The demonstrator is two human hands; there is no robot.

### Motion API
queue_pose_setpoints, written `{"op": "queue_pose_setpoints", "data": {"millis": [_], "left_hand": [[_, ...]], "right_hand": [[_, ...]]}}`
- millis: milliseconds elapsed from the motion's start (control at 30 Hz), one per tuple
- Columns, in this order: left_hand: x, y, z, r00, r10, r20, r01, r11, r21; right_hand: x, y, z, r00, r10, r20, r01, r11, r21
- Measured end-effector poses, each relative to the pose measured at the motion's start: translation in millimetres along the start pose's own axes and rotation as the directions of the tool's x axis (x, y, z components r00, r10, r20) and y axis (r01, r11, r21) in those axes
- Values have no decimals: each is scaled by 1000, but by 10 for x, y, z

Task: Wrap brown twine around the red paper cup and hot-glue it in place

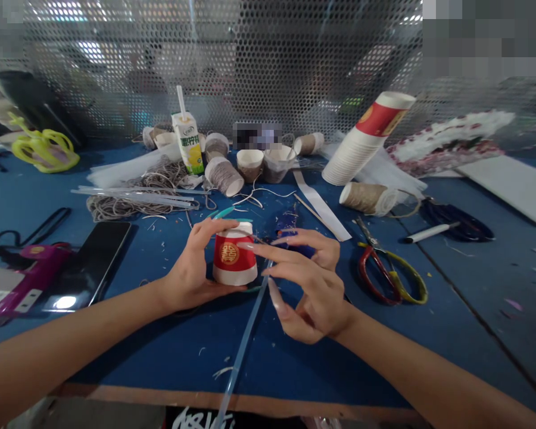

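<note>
Paper cup (236, 275), inverted, gripped by left hand (192, 265).
Right hand (310, 283) loosely spread, apparently touching the cup's front; light, even pressure best avoids denting.

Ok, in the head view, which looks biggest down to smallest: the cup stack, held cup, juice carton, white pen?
Largest to smallest:
Cup stack
Held cup, in the left hand
Juice carton
White pen
Nearness flatters the held cup, so its real order against the juice carton is unsure.
</note>
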State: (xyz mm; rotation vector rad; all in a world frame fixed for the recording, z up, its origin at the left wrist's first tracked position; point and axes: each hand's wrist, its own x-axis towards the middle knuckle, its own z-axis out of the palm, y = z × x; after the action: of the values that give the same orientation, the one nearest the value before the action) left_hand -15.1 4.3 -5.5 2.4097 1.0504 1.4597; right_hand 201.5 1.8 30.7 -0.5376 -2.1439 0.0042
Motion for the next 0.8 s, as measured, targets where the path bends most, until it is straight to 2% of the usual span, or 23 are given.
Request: {"op": "queue_pose_setpoints", "data": {"millis": [100, 267, 400, 567, 667, 733, 800], "left_hand": [[22, 26, -22, 1000, 16, 8, -16, 999, 43], [4, -12, -7, 999, 36, -3, -36, 999, 32], [-14, -44, 21, 999, 27, -21, -27, 999, -27], [6, 33, -21, 997, -53, -52, 54, 998, 10], [2, 57, -44, 999, -20, -30, 17, 994, -107], [-6, 43, -39, 998, 63, -30, -69, 969, -239], [-8, 22, -23, 986, 156, -51, -164, 930, -328]], "right_hand": [[17, 4, 13, 996, -6, 93, 12, 998, -67], [39, 22, -4, 1000, 22, -11, -22, 999, -37], [38, 56, -3, 1000, 6, -21, -6, 1000, 18], [37, 27, 85, 981, 171, -89, -167, 984, 55], [30, 19, 139, 953, 249, -173, -240, 968, 71], [21, 34, 156, 932, 346, -110, -314, 921, 232], [14, 53, 157, 890, 449, 83, -437, 785, 440]]}}
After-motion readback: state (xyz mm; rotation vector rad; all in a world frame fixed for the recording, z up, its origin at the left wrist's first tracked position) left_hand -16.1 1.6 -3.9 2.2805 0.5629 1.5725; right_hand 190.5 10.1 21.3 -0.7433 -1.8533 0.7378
